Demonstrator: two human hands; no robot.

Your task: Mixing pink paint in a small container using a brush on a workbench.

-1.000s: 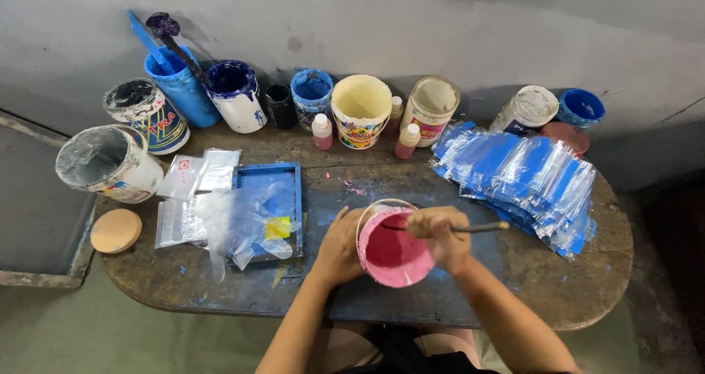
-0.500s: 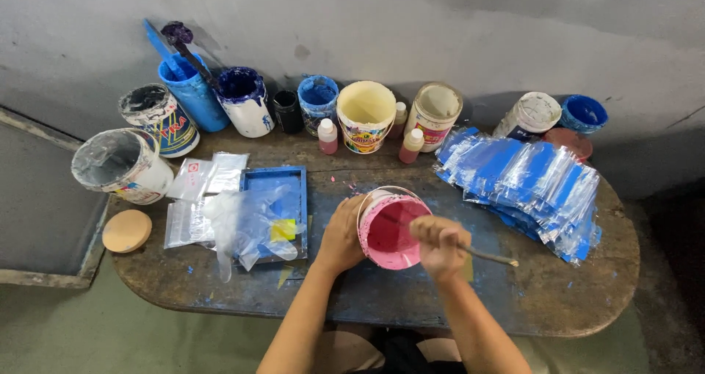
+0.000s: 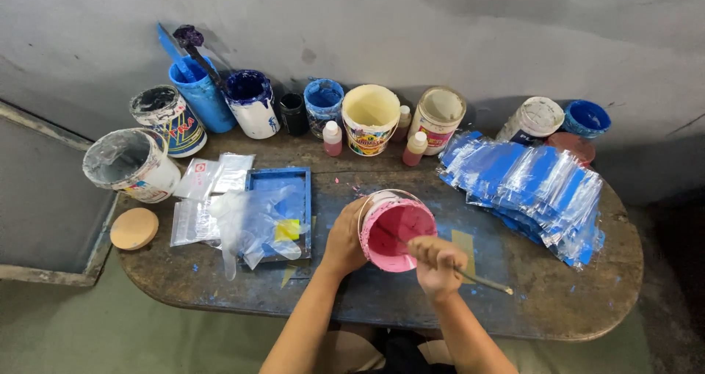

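Right hand (image 3: 435,262) swung stick (image 3: 481,280) toward the body.

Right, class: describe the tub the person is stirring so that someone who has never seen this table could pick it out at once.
Start at the long dark wooden table against the grey wall. Near its front edge, in the middle, stands a small round tub, steadied by the left hand while the right hand holds a stick in it. Unlike the blue, cream and white pots along the wall, it is full of pink paint.

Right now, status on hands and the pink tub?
Left hand steadies pink paint tub. Right hand grips stirring stick in it. Nothing blocking.
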